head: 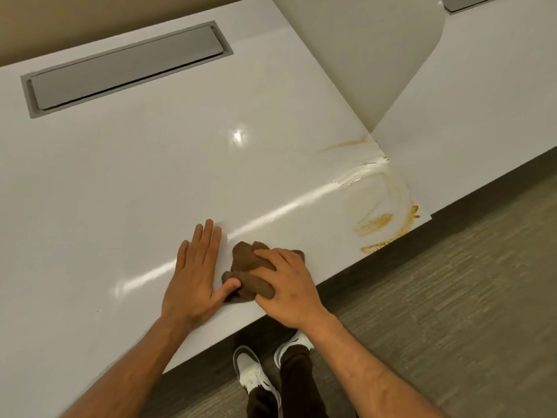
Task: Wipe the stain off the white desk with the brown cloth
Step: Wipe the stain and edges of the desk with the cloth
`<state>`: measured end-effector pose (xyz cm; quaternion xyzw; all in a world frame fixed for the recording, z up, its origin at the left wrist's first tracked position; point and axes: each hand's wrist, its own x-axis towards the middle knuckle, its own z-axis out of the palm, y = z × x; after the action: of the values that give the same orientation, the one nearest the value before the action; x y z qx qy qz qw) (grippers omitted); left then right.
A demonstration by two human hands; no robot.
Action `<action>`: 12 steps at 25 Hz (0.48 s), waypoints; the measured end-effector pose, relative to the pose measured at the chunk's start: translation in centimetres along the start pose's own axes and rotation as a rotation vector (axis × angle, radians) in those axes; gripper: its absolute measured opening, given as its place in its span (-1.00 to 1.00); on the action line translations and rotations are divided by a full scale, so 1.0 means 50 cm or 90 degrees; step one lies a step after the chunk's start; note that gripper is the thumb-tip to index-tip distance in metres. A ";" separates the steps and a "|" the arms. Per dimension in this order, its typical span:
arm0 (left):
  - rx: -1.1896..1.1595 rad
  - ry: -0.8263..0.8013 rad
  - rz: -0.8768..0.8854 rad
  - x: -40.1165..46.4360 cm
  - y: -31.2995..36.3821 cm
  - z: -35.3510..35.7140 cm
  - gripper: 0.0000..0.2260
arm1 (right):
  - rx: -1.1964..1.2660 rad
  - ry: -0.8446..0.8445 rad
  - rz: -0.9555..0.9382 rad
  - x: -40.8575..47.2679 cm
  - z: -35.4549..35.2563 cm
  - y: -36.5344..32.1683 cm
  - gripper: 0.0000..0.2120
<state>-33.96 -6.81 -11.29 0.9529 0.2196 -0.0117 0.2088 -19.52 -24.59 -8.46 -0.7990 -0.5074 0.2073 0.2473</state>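
Observation:
The brown cloth (245, 260) lies bunched on the white desk (150, 164) close to its front edge. My right hand (286, 291) presses down on the cloth with fingers curled over it. Flat on the desk just left of the cloth rests my left hand (196, 276), fingers spread, its thumb touching the cloth's lower edge. A yellow-brown smeared stain (382, 212) covers the desk's right front corner, well to the right of the cloth, with streaks running to the edge.
A grey rectangular cable hatch (126, 69) is set into the desk at the back left. A curved white divider panel (370, 55) rises at the back right, with a second desk (482, 110) beyond it. Grey carpet (437, 312) and my shoes (253, 372) show below the desk edge.

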 end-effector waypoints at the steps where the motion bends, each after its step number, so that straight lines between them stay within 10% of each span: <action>1: 0.004 0.005 -0.019 -0.001 0.001 -0.002 -0.15 | 0.018 0.002 0.033 -0.018 -0.015 0.003 -0.68; 9: 0.020 -0.020 -0.046 0.002 0.010 -0.008 -0.22 | 0.335 0.423 0.345 -0.090 -0.224 0.129 -0.60; 12: 0.037 -0.027 -0.042 0.004 0.007 -0.005 -0.23 | 0.152 0.309 0.464 -0.055 -0.203 0.200 -0.49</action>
<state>-33.67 -6.93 -10.94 0.9503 0.2463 -0.0452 0.1851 -7.65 -32.61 -6.26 -0.9167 -0.0931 0.1445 0.3606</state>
